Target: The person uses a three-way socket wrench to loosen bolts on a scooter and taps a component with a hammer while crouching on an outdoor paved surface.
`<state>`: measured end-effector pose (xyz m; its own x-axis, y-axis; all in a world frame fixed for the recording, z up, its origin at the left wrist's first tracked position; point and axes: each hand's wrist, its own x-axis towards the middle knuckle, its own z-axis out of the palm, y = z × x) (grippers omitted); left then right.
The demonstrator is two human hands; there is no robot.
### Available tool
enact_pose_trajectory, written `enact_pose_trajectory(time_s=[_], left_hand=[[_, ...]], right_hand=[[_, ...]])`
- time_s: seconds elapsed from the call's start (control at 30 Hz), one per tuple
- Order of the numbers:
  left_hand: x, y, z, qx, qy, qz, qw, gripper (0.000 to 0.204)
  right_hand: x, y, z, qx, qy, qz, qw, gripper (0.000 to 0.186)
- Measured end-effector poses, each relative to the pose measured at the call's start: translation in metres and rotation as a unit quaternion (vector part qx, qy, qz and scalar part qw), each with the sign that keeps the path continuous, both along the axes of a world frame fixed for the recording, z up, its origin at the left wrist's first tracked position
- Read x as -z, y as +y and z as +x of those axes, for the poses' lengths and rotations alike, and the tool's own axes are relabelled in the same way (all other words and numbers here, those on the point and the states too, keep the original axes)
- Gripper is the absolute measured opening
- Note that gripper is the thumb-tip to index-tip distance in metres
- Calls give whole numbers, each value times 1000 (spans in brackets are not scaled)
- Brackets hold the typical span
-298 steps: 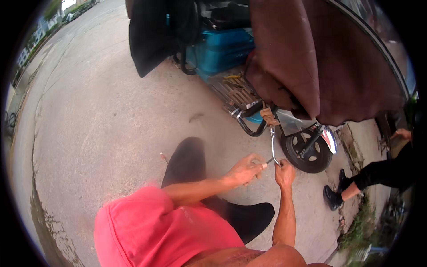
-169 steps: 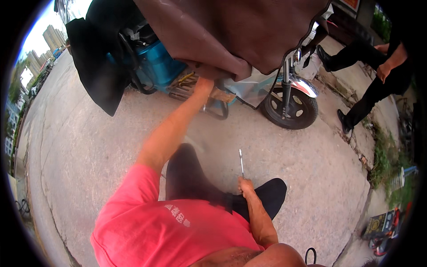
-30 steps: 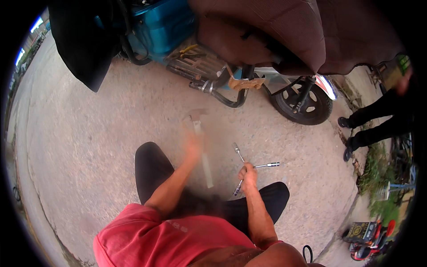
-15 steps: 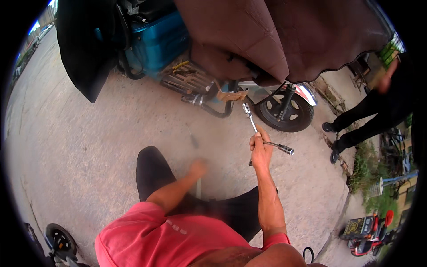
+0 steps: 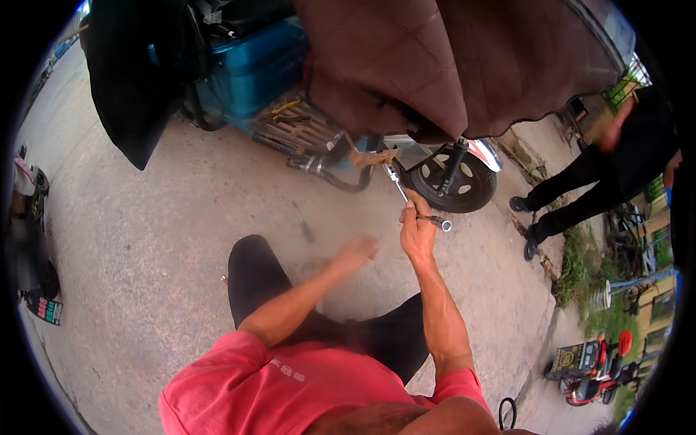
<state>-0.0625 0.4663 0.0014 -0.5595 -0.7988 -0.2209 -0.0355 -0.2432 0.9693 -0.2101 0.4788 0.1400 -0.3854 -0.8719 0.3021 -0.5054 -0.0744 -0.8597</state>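
Note:
My right hand is closed around a multi-armed socket wrench. One chrome socket end points up at a rusty brown bracket on the side of a blue scooter, at or very near its edge; contact is hard to make out. Another socket end sticks out to the right of my fist. My left hand hangs in the air left of the wrench, its fingers smeared by motion. On the concrete to its left lies a thin screwdriver with a dark handle.
A brown quilted cover drapes over the scooter's front, above its wheel. Yellow-handled pliers rest on the slatted footboard. A person in black stands at the right. A red scooter is parked lower right.
My right hand has carried the socket wrench up and left to the rusty bracket. My left hand has moved up and right, nearer to the right one.

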Motion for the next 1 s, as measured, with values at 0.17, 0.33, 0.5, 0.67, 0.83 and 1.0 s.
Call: enact_pose_trajectory(time_s=[0.17,0.33,0.5,0.67,0.83,1.0], left_hand=[[15,-14,-4,-7,-20,-103,994,28],[-32,-47,16,-66,22,-27,997,31],[-56,-54,9,-31,38,-40,998,35],[-44,-35,-12,38,62,-74,995,43],[-66,-22,-34,132,203,53,969,40],[-74,-19,-36,134,224,92,961,36]], right_hand=[[-10,-3,4,18,216,-119,969,31],[-20,1,2,8,243,-70,967,37],[-6,1,-3,1,149,-32,988,39],[-28,-14,18,28,-188,87,978,36],[-3,-23,3,15,-228,76,971,39],[-15,-16,10,15,-252,84,964,42]])
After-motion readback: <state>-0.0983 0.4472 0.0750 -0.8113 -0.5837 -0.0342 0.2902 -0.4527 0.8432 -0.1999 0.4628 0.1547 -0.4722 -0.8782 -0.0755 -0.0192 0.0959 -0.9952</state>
